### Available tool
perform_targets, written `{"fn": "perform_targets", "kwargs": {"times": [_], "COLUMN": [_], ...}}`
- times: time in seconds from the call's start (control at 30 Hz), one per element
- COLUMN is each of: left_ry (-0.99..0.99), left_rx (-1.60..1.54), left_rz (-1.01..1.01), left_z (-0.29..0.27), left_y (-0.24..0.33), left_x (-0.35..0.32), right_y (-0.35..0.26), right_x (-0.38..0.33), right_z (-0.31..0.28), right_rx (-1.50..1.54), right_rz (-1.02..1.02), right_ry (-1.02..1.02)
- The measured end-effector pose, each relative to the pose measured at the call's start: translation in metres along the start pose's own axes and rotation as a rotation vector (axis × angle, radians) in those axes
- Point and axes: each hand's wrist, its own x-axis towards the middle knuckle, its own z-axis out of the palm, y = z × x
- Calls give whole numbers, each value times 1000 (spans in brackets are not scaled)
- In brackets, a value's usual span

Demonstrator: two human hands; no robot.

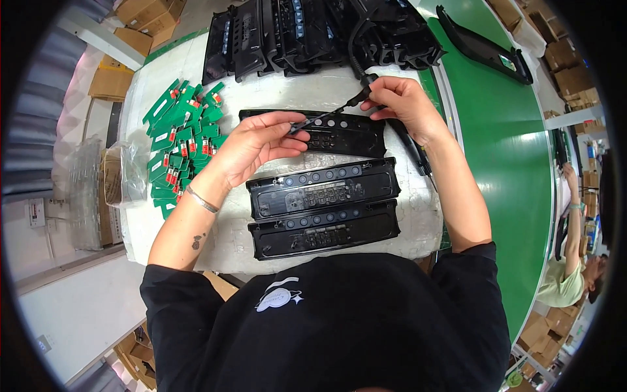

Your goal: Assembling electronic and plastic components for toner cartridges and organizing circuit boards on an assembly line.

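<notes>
Green tagged boards [184,140] beside left hand [251,147]

Boxes and bags around our bench

At the far left corner we see brown cardboard boxes [134,26] stacked on the floor, plain and flat-sided. Just left of our white worktop stands a clear plastic bag [124,173] with a brownish packet inside, and beside it a taller clear plastic wrap [85,193]. More brown cartons [571,72] sit on shelves at the far right, and a few lie at the lower right [545,330].
</notes>
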Motion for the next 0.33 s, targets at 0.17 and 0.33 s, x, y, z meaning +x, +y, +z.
{"fn": "perform_targets", "kwargs": {"times": [0.17,0.33], "left_ry": [6,-51], "left_rx": [-41,-172], "left_rz": [-56,-118], "left_z": [-15,-24], "left_y": [3,4], "left_x": [2,7], "right_y": [7,9], "right_x": [2,2], "right_z": [4,6], "right_rx": [-58,-114], "right_rz": [-2,16], "right_ry": [2,-33]}}
